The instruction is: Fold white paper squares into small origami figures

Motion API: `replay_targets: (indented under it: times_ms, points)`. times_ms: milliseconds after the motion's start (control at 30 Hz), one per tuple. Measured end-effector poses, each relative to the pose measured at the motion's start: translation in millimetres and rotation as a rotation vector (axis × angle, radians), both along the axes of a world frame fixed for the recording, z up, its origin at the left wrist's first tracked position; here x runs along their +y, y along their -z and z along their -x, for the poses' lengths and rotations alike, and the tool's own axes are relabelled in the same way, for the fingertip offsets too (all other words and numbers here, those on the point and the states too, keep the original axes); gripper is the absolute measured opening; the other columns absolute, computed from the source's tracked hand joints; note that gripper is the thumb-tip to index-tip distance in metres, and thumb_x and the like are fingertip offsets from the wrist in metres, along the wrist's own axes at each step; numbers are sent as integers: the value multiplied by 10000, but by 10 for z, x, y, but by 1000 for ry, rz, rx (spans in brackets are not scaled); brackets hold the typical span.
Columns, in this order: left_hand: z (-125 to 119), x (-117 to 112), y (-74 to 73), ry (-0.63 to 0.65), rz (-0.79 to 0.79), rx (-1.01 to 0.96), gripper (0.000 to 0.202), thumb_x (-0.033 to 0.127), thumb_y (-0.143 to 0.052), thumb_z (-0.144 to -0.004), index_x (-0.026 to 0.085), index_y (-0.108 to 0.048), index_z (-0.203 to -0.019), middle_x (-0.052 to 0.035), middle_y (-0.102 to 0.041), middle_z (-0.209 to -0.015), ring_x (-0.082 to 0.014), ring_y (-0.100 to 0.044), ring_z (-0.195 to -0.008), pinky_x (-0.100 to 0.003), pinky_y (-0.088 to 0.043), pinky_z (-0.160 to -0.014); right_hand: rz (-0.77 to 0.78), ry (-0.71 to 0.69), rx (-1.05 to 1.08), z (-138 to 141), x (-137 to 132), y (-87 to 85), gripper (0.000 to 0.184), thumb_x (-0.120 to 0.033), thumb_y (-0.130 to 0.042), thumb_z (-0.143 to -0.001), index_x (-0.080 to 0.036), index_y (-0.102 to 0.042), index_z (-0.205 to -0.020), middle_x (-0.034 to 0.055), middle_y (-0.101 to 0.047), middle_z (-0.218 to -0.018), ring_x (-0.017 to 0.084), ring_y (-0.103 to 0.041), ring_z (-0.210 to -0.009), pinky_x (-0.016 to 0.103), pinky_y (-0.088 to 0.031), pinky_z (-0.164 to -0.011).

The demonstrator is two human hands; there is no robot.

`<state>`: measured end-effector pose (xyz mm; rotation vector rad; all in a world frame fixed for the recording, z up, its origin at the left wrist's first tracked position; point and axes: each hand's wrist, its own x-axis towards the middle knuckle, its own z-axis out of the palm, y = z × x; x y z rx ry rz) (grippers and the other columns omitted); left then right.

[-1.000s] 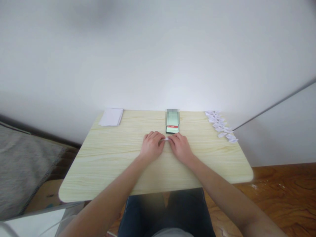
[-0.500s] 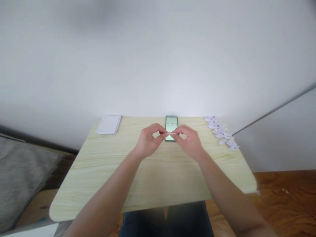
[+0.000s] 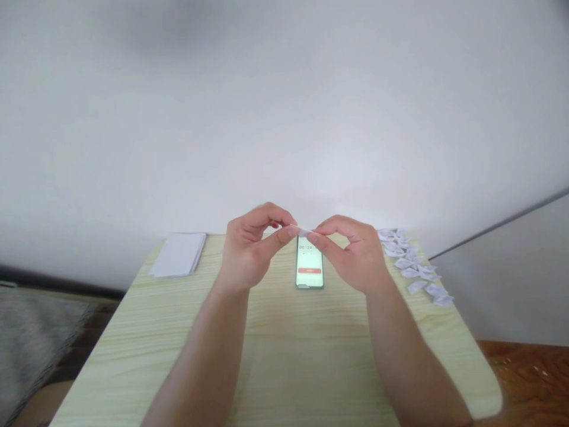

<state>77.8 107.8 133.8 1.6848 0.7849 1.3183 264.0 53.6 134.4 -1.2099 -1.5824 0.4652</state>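
Observation:
Between my two hands is a small folded piece of white paper [image 3: 304,231], held up in front of the wall and just above a phone. My left hand [image 3: 255,246] pinches its left end between thumb and fingers. At the right end, my right hand [image 3: 351,252] grips it the same way. Fingertips cover both ends, so the paper's full shape is hidden. Below it the phone [image 3: 310,279] lies face up on the table, its lit screen showing a timer and a red button.
A stack of white paper sheets [image 3: 180,255] lies at the table's back left. Several folded white paper pieces [image 3: 411,264] form a row along the right edge. The wooden table [image 3: 284,356] meets a white wall [image 3: 284,118] at the back.
Both hands have come up and nearer to me with the paper, which now shows a broader face and tilts down to the right. My view has tipped upward.

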Motion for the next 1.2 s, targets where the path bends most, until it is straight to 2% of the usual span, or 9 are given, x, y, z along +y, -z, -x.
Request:
replay_targets:
  times_ms: [100,200,300,533,867,1100,1200]
  points:
    - [-22,-5,64,17,61,-4,149,322,-780,-864,198,-711,-820,-28,-665,-799,-165,-588,-777,-320,-478,-724,19,6,-28,-47,15,45,164,-341,-725,-929,-248,-736,-794,-2,-750,-798,170,-679,-737,323,-514,-706]
    - [-35,-41,114,25,92,-6,133,315,-778,-869,202,-712,-844,-29,-665,-819,-162,-585,-789,-315,-481,-727,45,-40,-39,-97,-4,73,124,-301,-701,-945,-246,-746,-844,3,-757,-840,171,-687,-769,324,-521,-736]
    - [-53,-70,147,-4,65,-11,118,309,-773,-875,211,-709,-869,-28,-662,-833,-166,-586,-811,-318,-484,-755,45,-56,-36,-124,-23,88,116,-291,-679,-959,-246,-753,-882,13,-768,-895,180,-697,-812,334,-528,-773]
    - [-94,-73,200,20,34,99,95,303,-728,-914,211,-725,-938,-44,-693,-897,-182,-594,-851,-343,-478,-803,70,-4,102,-114,-33,109,128,-346,-707,-940,-241,-762,-891,12,-762,-843,184,-687,-788,327,-531,-738]
    - [-90,-66,207,30,-2,142,128,327,-661,-961,206,-701,-946,-33,-685,-874,-171,-586,-821,-329,-474,-805,72,3,91,-134,-42,96,107,-334,-755,-894,-245,-766,-836,19,-774,-862,193,-699,-799,336,-548,-735]
    - [-46,-75,126,225,44,232,164,329,-614,-991,208,-721,-960,-45,-687,-906,-179,-600,-860,-322,-463,-800,246,-162,332,-216,-7,113,137,-355,-739,-908,-233,-784,-865,9,-759,-802,160,-675,-718,297,-526,-659]
    - [-45,-76,126,241,51,221,165,341,-630,-981,206,-725,-975,-49,-678,-881,-184,-592,-847,-324,-464,-778,300,-223,341,-235,-10,101,132,-349,-746,-901,-226,-790,-879,16,-767,-820,165,-686,-737,299,-538,-663]
